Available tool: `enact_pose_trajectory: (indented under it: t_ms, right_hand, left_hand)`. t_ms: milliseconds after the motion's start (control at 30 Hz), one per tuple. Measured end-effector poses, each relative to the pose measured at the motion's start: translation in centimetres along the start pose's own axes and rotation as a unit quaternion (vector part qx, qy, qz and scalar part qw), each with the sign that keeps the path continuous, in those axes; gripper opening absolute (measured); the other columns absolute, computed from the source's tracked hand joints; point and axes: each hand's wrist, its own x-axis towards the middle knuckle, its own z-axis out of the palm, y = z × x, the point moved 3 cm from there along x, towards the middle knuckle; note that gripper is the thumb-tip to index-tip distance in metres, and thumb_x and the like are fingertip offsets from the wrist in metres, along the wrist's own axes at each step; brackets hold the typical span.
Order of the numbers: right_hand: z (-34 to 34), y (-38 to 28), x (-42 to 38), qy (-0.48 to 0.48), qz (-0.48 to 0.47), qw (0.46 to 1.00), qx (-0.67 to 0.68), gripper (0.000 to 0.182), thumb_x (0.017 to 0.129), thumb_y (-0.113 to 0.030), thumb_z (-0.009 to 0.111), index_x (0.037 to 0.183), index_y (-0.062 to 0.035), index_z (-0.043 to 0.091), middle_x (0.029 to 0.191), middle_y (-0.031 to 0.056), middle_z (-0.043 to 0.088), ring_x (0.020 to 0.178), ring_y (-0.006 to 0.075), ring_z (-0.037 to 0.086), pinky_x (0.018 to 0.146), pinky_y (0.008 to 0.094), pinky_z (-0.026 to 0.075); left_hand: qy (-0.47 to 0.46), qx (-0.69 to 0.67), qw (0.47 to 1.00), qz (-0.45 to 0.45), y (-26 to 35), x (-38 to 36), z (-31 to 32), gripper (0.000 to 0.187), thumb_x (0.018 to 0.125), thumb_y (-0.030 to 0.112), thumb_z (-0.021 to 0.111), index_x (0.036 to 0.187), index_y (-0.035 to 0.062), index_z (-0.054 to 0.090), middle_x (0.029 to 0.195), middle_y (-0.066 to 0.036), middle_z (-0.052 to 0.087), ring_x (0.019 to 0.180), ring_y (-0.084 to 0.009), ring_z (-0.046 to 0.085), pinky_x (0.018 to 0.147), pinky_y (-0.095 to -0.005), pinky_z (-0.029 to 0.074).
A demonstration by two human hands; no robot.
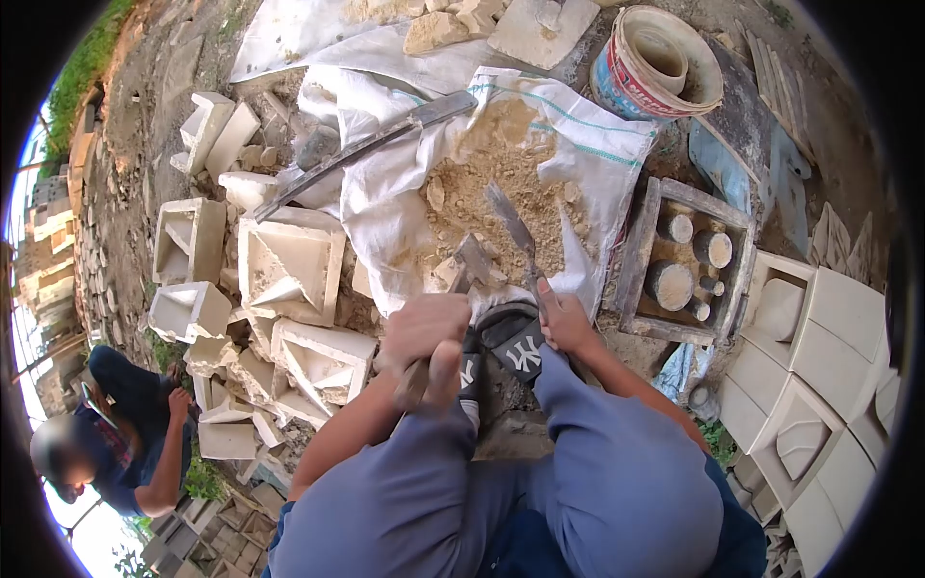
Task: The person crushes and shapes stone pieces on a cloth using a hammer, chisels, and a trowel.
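My left hand (422, 349) is closed round the wooden handle of a hammer (472, 258). Its metal head lies against the near edge of a heap of crumbled tan material (501, 159). Near my right shoe, my right hand (568, 326) grips a narrow trowel (513, 220), the flat blade pointing away from me over the heap. The heap, a mix of lumps and powder, rests on a white woven sack (385, 144) spread on the ground in front of my feet.
A long metal bar (356, 159) crosses the sack's left side. Pale cast blocks (289, 265) are piled at left. At right stand a paint bucket (644, 82), a crate (641, 279) holding cylinders, and stacked cream blocks (819, 385). Another person (135, 424) crouches at lower left.
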Motion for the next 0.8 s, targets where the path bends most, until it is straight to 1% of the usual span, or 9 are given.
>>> enact_pose_trajectory:
  t_ms: [67, 133, 200, 267, 400, 467, 533, 700, 800]
  right_hand:
    - [0.4, -0.5, 0.0, -0.014, 0.005, 0.997, 0.069, 0.071, 0.097, -0.068, 0.041, 0.065, -0.0046, 0.048, 0.047, 0.0023, 0.042, 0.033, 0.0139, 0.042, 0.033, 0.0293, 0.034]
    - [0.4, -1.2, 0.1, -0.011, 0.011, 0.998, 0.06, 0.072, 0.098, -0.065, 0.042, 0.063, -0.0035, 0.051, 0.048, 0.0031, 0.045, 0.036, 0.0144, 0.045, 0.038, 0.0308, 0.037]
    - [0.5, -0.8, 0.0, -0.016, 0.032, 0.999, 0.04, 0.073, 0.099, -0.063, 0.043, 0.061, -0.0023, 0.054, 0.048, 0.0039, 0.048, 0.039, 0.0149, 0.048, 0.043, 0.0323, 0.04]
    - [0.3, -1.3, 0.4, 0.036, -0.062, 0.997, -0.029, 0.068, 0.1, -0.058, 0.046, 0.064, -0.0018, 0.055, 0.05, 0.0028, 0.05, 0.045, 0.0154, 0.051, 0.047, 0.0331, 0.04]
    - [0.8, -1.5, -0.2, 0.055, -0.147, 0.988, 0.0, 0.067, 0.101, -0.055, 0.047, 0.065, 0.0011, 0.056, 0.053, 0.0082, 0.052, 0.052, 0.0178, 0.055, 0.053, 0.0364, 0.042]
    - [0.8, -0.2, 1.2, 0.108, -0.176, 0.973, -0.105, 0.064, 0.1, -0.051, 0.051, 0.069, 0.004, 0.058, 0.054, 0.0135, 0.049, 0.055, 0.0192, 0.055, 0.056, 0.0397, 0.044]
    - [0.5, 0.0, 2.0, 0.107, -0.07, 0.978, -0.163, 0.062, 0.098, -0.052, 0.053, 0.074, 0.0055, 0.061, 0.056, 0.018, 0.05, 0.056, 0.0241, 0.055, 0.059, 0.0426, 0.044]
    - [1.2, -1.5, 0.5, 0.098, -0.231, 0.963, -0.099, 0.068, 0.097, -0.057, 0.05, 0.077, 0.0068, 0.064, 0.068, 0.0262, 0.06, 0.06, 0.0415, 0.056, 0.065, 0.0486, 0.046]
    - [0.7, -1.5, 3.0, 0.101, -0.1, 0.966, -0.217, 0.062, 0.098, -0.052, 0.054, 0.079, 0.0069, 0.063, 0.063, 0.0223, 0.057, 0.058, 0.0315, 0.055, 0.062, 0.0434, 0.046]
  left_hand:
    - [-0.093, 0.111, 0.989, -0.008, -3.6, -0.8, 0.1, 0.051, 0.098, 0.023, 0.052, 0.054, 0.0078, 0.032, 0.051, -0.003, 0.029, 0.04, -0.0175, 0.032, 0.041, -0.0347, 0.022]
    - [-0.095, 0.142, 0.985, 0.027, -4.6, 0.2, -0.1, 0.051, 0.099, 0.022, 0.052, 0.054, 0.0082, 0.032, 0.051, -0.002, 0.029, 0.04, -0.0172, 0.031, 0.041, -0.0349, 0.023]
    - [-0.007, 0.129, 0.991, 0.014, -5.2, 1.3, -1.0, 0.052, 0.1, 0.023, 0.052, 0.054, 0.0072, 0.034, 0.05, -0.002, 0.029, 0.04, -0.0167, 0.031, 0.041, -0.0342, 0.023]
    - [0.112, 0.016, 0.993, -0.046, -4.4, 2.8, -2.2, 0.054, 0.101, 0.025, 0.051, 0.055, 0.0052, 0.033, 0.049, -0.003, 0.03, 0.04, -0.0166, 0.031, 0.041, -0.0328, 0.023]
    - [0.069, 0.09, 0.993, 0.032, -2.7, 4.4, -2.6, 0.055, 0.102, 0.025, 0.05, 0.055, 0.0035, 0.032, 0.048, -0.003, 0.03, 0.04, -0.0169, 0.032, 0.042, -0.0316, 0.023]
    - [0.042, 0.104, 0.992, 0.066, -3.0, 4.2, -2.6, 0.055, 0.102, 0.025, 0.049, 0.055, 0.0029, 0.03, 0.049, -0.003, 0.03, 0.039, -0.0172, 0.032, 0.042, -0.0319, 0.022]
    - [0.054, 0.084, 0.994, 0.05, -5.1, 2.2, -2.9, 0.054, 0.101, 0.023, 0.049, 0.055, 0.0029, 0.031, 0.05, -0.004, 0.031, 0.041, -0.0181, 0.034, 0.042, -0.0328, 0.023]
    - [0.024, 0.172, 0.985, -0.012, -9.0, -0.1, -3.0, 0.052, 0.1, 0.024, 0.05, 0.055, 0.0035, 0.034, 0.052, -0.007, 0.034, 0.044, -0.0205, 0.039, 0.044, -0.0349, 0.025]
    - [0.066, 0.092, 0.993, 0.032, -7.1, -0.4, -2.5, 0.052, 0.104, 0.025, 0.043, 0.056, 0.0057, 0.034, 0.05, -0.004, 0.035, 0.042, -0.0183, 0.035, 0.043, -0.0322, 0.024]
